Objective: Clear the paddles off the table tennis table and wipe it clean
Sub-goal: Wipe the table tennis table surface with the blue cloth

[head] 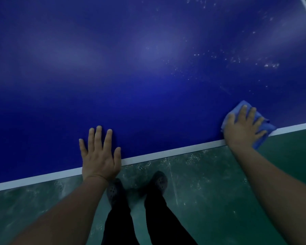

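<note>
Blue cloth [262,124] is soft and floppy, so right hand [242,128] presses it flat, fingers spread; left hand [99,154] rests flat on the counter [148,68], holding nothing.

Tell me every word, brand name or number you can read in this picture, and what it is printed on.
None: no readable text anywhere in the head view.
The blue table shows only its white edge line and pale specks, no lettering.
The blue cloth under the right hand is plain.
The left hand rests flat on the table, covering no print that shows.
The shoes and the green floor bear no legible marks; both are dim.
</note>
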The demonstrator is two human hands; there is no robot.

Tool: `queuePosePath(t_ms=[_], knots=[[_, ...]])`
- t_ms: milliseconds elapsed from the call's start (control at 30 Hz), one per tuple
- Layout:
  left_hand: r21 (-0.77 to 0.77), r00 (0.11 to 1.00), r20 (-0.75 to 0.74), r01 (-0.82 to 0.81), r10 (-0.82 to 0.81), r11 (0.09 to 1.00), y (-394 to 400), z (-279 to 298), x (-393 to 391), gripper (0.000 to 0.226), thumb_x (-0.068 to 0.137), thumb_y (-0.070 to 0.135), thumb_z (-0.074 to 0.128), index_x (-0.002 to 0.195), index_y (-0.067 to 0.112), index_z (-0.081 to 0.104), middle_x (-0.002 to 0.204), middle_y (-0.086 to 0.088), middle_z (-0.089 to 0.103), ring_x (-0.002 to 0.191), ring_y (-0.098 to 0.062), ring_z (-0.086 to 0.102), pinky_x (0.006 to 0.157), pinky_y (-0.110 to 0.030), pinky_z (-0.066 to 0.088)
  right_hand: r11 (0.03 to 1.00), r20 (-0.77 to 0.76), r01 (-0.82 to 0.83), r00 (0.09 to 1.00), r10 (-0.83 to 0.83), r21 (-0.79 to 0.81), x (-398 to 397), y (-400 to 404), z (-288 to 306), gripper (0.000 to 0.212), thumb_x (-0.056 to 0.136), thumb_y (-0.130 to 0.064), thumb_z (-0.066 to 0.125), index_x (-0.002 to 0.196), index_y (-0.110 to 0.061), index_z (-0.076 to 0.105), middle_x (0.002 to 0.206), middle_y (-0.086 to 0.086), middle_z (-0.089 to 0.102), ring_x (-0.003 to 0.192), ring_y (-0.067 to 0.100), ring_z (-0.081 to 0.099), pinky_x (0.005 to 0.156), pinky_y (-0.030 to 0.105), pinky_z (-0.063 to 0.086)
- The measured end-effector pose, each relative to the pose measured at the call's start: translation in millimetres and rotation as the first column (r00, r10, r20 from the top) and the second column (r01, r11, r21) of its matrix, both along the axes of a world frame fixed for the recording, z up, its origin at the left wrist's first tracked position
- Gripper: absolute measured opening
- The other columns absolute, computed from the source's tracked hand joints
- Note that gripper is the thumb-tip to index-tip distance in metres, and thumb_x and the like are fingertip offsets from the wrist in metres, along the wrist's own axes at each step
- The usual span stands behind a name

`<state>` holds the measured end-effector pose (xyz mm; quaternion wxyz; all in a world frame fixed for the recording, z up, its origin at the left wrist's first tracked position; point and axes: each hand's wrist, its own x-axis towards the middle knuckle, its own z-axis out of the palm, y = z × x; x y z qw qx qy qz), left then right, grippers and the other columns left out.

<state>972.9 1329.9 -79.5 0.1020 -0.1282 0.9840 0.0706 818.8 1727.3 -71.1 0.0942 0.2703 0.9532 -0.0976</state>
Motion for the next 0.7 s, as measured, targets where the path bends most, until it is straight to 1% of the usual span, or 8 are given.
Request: queuePosePath(t_ms=[133, 200, 267, 300, 400, 467, 567, 700], knots=[[-0.015, 1.0, 0.0, 0.002, -0.002, 1.0, 1, -1, 0, 0.073, 0.096, 0.053, 0.015, 0.159, 0.016, 0.023, 0.167, -0.012, 0.01, 0.155, -0.03, 0.0, 0.122, -0.059, 0.0, 0.92, -0.099, -0.392, 0.916, 0.388, -0.016, 24, -104, -6, 0.059, 0.105, -0.046, 0.028, 0.16, -0.029, 0.02, 0.169, 0.001, 0.009, 0.155, 0.035, 0.003, 0.119, 0.067, 0.001], [-0.013, 1.0, -0.009, -0.004, 0.004, 1.0, 0, -1, 0, 0.073, 0.096, 0.053, 0.016, 0.158, 0.016, 0.024, 0.167, -0.012, 0.011, 0.155, -0.029, 0.0, 0.122, -0.058, 0.0, 0.529, -0.127, -0.849, 0.526, 0.841, -0.011, 63, -140, -9, 0.058, 0.101, -0.049, 0.032, 0.156, -0.03, 0.034, 0.165, 0.0, 0.024, 0.153, 0.035, 0.014, 0.118, 0.069, 0.009], [-0.01, 1.0, -0.014, -0.003, 0.003, 1.0, -1, -2, 0, 0.073, 0.096, 0.053, 0.017, 0.158, 0.016, 0.025, 0.167, -0.013, 0.012, 0.155, -0.029, 0.001, 0.122, -0.058, 0.0, 0.206, -0.097, -0.978, 0.204, 0.974, 0.011, 62, -120, -10, 0.058, 0.099, -0.054, 0.034, 0.152, -0.032, 0.041, 0.162, -0.001, 0.032, 0.152, 0.034, 0.022, 0.117, 0.068, 0.015], [-0.005, 1.0, -0.015, -0.002, 0.002, 1.0, -1, -3, 1, 0.073, 0.096, 0.053, 0.017, 0.158, 0.016, 0.026, 0.167, -0.013, 0.012, 0.155, -0.029, 0.001, 0.122, -0.058, 0.0, 0.257, -0.098, -0.966, 0.253, 0.962, 0.022, 46, -99, -11, 0.059, 0.098, -0.055, 0.032, 0.152, -0.032, 0.04, 0.162, -0.002, 0.032, 0.152, 0.034, 0.022, 0.116, 0.069, 0.016], [-0.006, 1.0, -0.013, -0.001, 0.001, 1.0, -2, -3, 1, 0.073, 0.096, 0.054, 0.018, 0.158, 0.016, 0.025, 0.166, -0.013, 0.013, 0.155, -0.03, 0.0, 0.122, -0.058, -0.001, 0.782, 0.019, -0.623, 0.782, 0.623, 0.034, -7, -27, -7, 0.061, 0.102, -0.056, 0.022, 0.159, -0.036, 0.016, 0.169, -0.006, 0.006, 0.155, 0.028, -0.001, 0.12, 0.066, 0.003], [-0.011, 1.0, -0.011, -0.002, 0.002, 1.0, -2, -3, 0, 0.073, 0.096, 0.055, 0.018, 0.158, 0.016, 0.025, 0.167, -0.013, 0.012, 0.155, -0.029, 0.0, 0.122, -0.058, -0.001, 0.945, 0.029, -0.327, 0.945, 0.327, -0.002, -27, -1, -3, 0.061, 0.104, -0.055, 0.022, 0.16, -0.036, 0.007, 0.169, -0.007, -0.003, 0.155, 0.028, -0.007, 0.12, 0.065, -0.002], [-0.025, 1.0, 0.01, -0.003, 0.003, 1.0, -1, -2, -1, 0.075, 0.095, 0.056, 0.017, 0.158, 0.017, 0.023, 0.167, -0.012, 0.01, 0.155, -0.029, -0.002, 0.122, -0.058, -0.001, 0.967, 0.004, -0.255, 0.967, 0.255, -0.013, -31, -34, -4, 0.062, 0.104, -0.055, 0.023, 0.161, -0.035, 0.005, 0.169, -0.005, -0.004, 0.154, 0.032, -0.007, 0.118, 0.067, -0.003], [-0.037, 0.998, 0.069, -0.011, 0.013, 0.999, -2, 1, -4, 0.078, 0.093, 0.059, 0.01, 0.16, 0.021, 0.012, 0.168, -0.008, -0.001, 0.154, -0.025, -0.012, 0.122, -0.056, -0.006, 0.737, -0.042, -0.676, 0.736, 0.675, -0.005, -7, -126, -7, 0.062, 0.102, -0.053, 0.031, 0.16, -0.035, 0.016, 0.169, -0.006, 0.004, 0.155, 0.031, -0.003, 0.118, 0.063, -0.006]])
